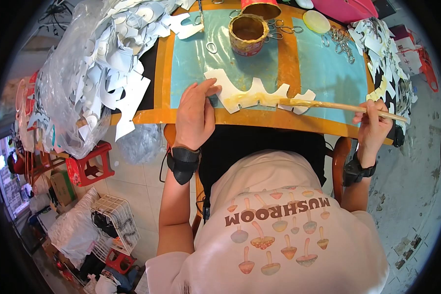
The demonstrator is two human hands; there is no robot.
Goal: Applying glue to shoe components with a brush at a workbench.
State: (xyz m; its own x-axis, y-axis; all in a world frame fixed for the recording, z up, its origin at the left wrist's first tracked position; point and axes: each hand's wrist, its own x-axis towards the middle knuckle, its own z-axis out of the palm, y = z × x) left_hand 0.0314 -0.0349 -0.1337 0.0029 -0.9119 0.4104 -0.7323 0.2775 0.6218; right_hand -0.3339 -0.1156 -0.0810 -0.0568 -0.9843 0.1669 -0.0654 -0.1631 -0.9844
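On the table lies a white cut-out piece [255,91] with a toothed upper edge and a yellowish paste smeared along its middle. My left hand [195,113] rests at the piece's left end, its fingers stretched out and touching it. A long, thin wooden brush [345,106] is gripped in my right hand [374,125], fingers wrapped round the handle. The brush's paste-coated end lies across the right part of the piece. Beyond the piece stands an open tub [249,35] of brownish paste, its rim crusted.
A heap of white cut-outs [127,46] in clear plastic rises at the left; more cut-outs [377,44] hang at the right edge. Behind the tub are a red can [262,7] and several metal rings. A pale round lid [316,22] and metal clips [342,43] lie far right.
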